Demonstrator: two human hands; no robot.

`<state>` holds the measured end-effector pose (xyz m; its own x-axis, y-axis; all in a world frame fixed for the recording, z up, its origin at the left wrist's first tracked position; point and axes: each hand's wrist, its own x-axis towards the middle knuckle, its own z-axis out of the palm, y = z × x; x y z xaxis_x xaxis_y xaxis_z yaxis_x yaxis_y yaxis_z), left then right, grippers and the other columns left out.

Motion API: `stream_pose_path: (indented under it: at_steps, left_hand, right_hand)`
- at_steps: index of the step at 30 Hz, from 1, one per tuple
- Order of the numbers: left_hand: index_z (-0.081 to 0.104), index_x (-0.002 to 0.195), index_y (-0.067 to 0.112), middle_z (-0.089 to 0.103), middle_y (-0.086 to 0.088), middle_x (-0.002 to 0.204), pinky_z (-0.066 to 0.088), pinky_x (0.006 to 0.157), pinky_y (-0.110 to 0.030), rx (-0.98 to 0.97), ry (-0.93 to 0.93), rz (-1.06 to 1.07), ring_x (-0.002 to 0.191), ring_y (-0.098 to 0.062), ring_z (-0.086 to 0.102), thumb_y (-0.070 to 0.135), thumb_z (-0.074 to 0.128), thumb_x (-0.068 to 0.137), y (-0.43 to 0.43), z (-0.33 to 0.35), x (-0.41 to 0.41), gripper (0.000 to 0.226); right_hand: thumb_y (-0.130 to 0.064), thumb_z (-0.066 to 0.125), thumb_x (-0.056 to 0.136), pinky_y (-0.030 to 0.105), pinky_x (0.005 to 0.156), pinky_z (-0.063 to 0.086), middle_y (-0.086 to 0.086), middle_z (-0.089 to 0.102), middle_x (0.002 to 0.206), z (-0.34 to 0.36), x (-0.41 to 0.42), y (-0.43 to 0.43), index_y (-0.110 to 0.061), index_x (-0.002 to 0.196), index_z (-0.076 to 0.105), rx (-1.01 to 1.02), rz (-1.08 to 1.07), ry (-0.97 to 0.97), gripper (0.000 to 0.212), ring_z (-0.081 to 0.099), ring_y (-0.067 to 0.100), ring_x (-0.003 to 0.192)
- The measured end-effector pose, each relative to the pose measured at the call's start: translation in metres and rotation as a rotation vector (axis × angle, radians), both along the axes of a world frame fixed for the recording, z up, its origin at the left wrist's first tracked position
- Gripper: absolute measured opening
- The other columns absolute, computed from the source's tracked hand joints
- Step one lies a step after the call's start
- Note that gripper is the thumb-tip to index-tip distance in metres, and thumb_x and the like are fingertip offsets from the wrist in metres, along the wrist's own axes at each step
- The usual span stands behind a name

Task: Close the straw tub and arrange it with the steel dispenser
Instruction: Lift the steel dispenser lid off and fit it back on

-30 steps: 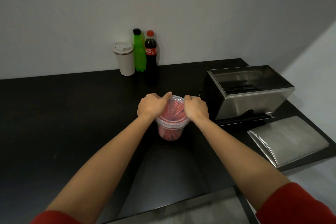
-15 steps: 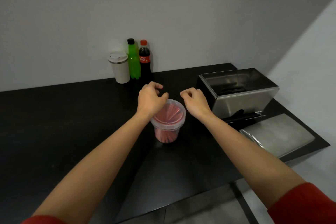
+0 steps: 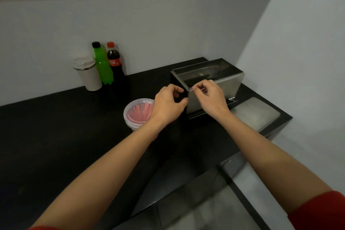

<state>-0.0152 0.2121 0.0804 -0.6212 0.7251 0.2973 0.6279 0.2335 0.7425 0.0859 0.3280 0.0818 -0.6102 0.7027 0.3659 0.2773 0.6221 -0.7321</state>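
Observation:
The clear straw tub (image 3: 137,113) holds red straws and stands on the black counter (image 3: 56,136) with its clear lid on top. The open-topped steel dispenser (image 3: 211,78) stands to its right. My left hand (image 3: 168,105) hovers between tub and dispenser, fingers curled and apart, holding nothing. My right hand (image 3: 210,95) is at the dispenser's near front corner, fingertips on or just over its rim; no firm grip shows.
A white travel cup (image 3: 87,74), a green bottle (image 3: 101,64) and a cola bottle (image 3: 113,63) stand by the back wall. A flat steel lid (image 3: 253,113) lies right of the dispenser near the counter's right edge. The counter's front edge runs below my forearms.
Both hands left the tub's lid and moved right toward the dispenser. The tub stays in place with its lid on. The camera has tilted up.

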Motion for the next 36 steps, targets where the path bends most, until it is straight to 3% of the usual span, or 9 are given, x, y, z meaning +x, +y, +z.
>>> stream_pose_path:
  at_steps: [7, 12, 18, 23, 30, 36]
  left_hand:
    - [0.059, 0.111, 0.025, 0.056, 0.009, 0.107, 0.045, 0.076, -0.019, -0.082, 0.0, -0.086, 0.095, -0.005, 0.054, 0.034, 0.071, 0.079, 0.041, -0.013, 0.06, 0.036]
    - [0.059, 0.113, 0.025, 0.058, 0.005, 0.109, 0.05, 0.084, -0.027, -0.14, -0.038, -0.066, 0.098, -0.009, 0.056, 0.036, 0.07, 0.078, 0.079, -0.028, 0.103, 0.038]
    - [0.057, 0.118, 0.021, 0.056, -0.001, 0.116, 0.048, 0.088, -0.03, -0.212, -0.121, 0.007, 0.105, -0.013, 0.054, 0.034, 0.071, 0.078, 0.116, -0.047, 0.135, 0.044]
    - [0.052, 0.126, 0.019, 0.054, -0.006, 0.128, 0.044, 0.094, -0.031, -0.302, -0.19, 0.094, 0.117, -0.019, 0.051, 0.032, 0.071, 0.078, 0.133, -0.06, 0.147, 0.053]
    - [0.042, 0.135, 0.017, 0.049, -0.01, 0.131, 0.048, 0.091, -0.039, -0.439, -0.238, 0.225, 0.115, -0.027, 0.051, 0.036, 0.071, 0.077, 0.148, -0.072, 0.151, 0.068]
    - [0.037, 0.137, 0.013, 0.047, -0.013, 0.132, 0.045, 0.088, -0.033, -0.46, -0.304, 0.268, 0.118, -0.028, 0.049, 0.034, 0.073, 0.074, 0.16, -0.08, 0.149, 0.075]
  right_hand:
    - [-0.032, 0.059, 0.087, 0.013, 0.064, 0.034, -0.003, 0.053, 0.091, -0.021, 0.077, 0.072, -0.019, 0.088, 0.063, -0.03, -0.088, -0.136, 0.013, 0.052, 0.006, 0.077]
    - [-0.041, 0.063, 0.083, 0.02, 0.069, 0.038, 0.003, 0.054, 0.107, -0.038, 0.12, 0.128, -0.015, 0.105, 0.064, -0.074, -0.075, -0.311, 0.034, 0.053, 0.006, 0.078]
    - [-0.044, 0.063, 0.081, 0.03, 0.09, 0.041, 0.008, 0.054, 0.125, -0.051, 0.153, 0.176, -0.015, 0.118, 0.06, -0.121, -0.022, -0.402, 0.047, 0.052, 0.021, 0.111]
    - [-0.041, 0.063, 0.083, 0.041, 0.101, 0.041, 0.013, 0.049, 0.135, -0.061, 0.167, 0.203, -0.014, 0.126, 0.055, -0.117, 0.006, -0.502, 0.052, 0.047, 0.028, 0.123]
    - [-0.045, 0.06, 0.083, 0.046, 0.103, 0.039, 0.015, 0.044, 0.139, -0.07, 0.171, 0.243, -0.014, 0.138, 0.042, -0.163, 0.005, -0.658, 0.066, 0.044, 0.033, 0.126]
    - [-0.044, 0.058, 0.082, 0.045, 0.098, 0.044, 0.015, 0.053, 0.129, -0.076, 0.172, 0.265, -0.009, 0.134, 0.046, -0.223, -0.027, -0.707, 0.064, 0.052, 0.034, 0.115]
